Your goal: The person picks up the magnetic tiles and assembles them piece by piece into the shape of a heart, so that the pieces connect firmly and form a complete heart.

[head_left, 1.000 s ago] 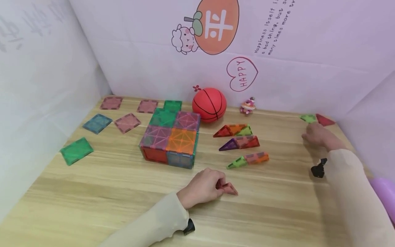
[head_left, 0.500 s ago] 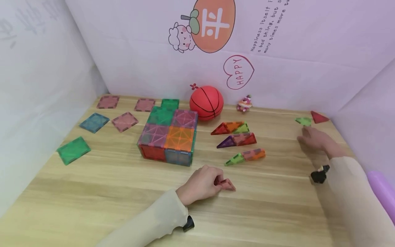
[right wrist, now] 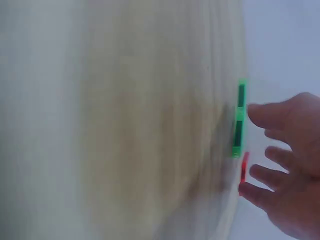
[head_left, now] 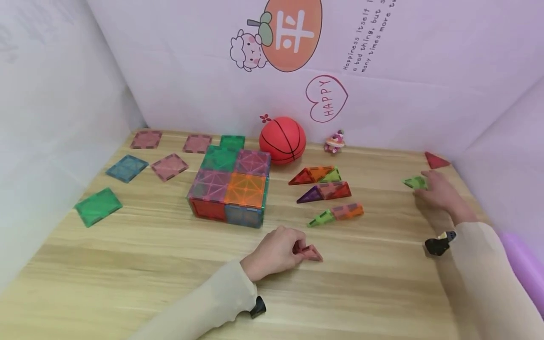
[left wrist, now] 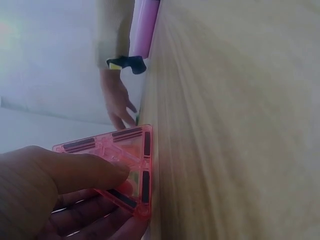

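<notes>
Fingers [left wrist: 85,215] of the left hand [head_left: 274,252] pinch a pink triangle [left wrist: 125,150].

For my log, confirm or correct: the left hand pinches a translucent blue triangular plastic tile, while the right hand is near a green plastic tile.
The colour is wrong: the left hand pinches a translucent pink triangular plastic tile, as the left wrist view shows. The rest stands.

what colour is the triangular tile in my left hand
Pink translucent plastic triangle, clearest in left wrist view.
</notes>
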Tool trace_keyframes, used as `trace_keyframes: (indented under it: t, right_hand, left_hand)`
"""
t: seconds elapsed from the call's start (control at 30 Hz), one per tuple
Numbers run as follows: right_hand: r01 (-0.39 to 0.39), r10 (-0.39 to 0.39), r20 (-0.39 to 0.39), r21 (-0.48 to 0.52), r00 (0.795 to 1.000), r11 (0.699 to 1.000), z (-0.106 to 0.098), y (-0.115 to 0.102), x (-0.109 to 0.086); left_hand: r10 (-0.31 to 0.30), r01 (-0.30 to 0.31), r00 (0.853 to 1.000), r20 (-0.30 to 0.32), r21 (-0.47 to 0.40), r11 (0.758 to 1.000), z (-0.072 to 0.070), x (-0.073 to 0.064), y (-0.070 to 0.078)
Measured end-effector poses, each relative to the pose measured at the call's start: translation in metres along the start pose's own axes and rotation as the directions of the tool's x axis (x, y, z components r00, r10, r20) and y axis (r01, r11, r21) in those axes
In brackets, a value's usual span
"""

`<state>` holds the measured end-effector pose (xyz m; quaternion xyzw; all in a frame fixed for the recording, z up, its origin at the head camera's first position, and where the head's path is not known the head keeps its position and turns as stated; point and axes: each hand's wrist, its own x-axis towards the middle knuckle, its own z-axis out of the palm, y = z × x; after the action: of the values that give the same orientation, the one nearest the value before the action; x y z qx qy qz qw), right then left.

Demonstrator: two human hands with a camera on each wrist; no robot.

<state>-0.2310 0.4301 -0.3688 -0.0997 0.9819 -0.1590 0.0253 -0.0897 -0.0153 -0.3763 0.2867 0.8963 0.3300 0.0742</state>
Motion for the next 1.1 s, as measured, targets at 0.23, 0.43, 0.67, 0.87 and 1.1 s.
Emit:
trace_keyframes:
  t: [0.23,0.43,0.67,0.87,1.1]
  right_hand:
    - [0.013,-0.007,0.105,-0.062,0.994,0.998,-0.004,-0.003,0.003]
    - [0.041,-0.040,0.028,-0.030,0.999,0.999,0.001,-0.032,-0.019]
    - [0.170,-0.171,-0.025,-0.067,0.985,0.983,0.006,-0.088,-0.047]
    - [0.264,-0.264,-0.016,-0.005,0.964,0.965,0.016,-0.148,-0.080]
    - [0.429,-0.436,-0.028,0.246,0.899,0.869,0.044,-0.200,-0.109]
  left_hand:
    - [-0.012,0.012,1.000,0.011,0.024,1.000,0.000,0.001,0.004]
    - [-0.005,0.004,1.000,0.009,0.044,0.999,-0.001,0.001,0.005]
    - [-0.012,0.012,1.000,0.003,0.043,0.999,0.000,-0.001,0.003]
    - [-0.011,0.010,1.000,0.009,0.041,0.999,-0.001,0.000,0.003]
    - [-0.027,0.027,1.000,0.013,0.033,0.999,0.002,-0.003,0.004]
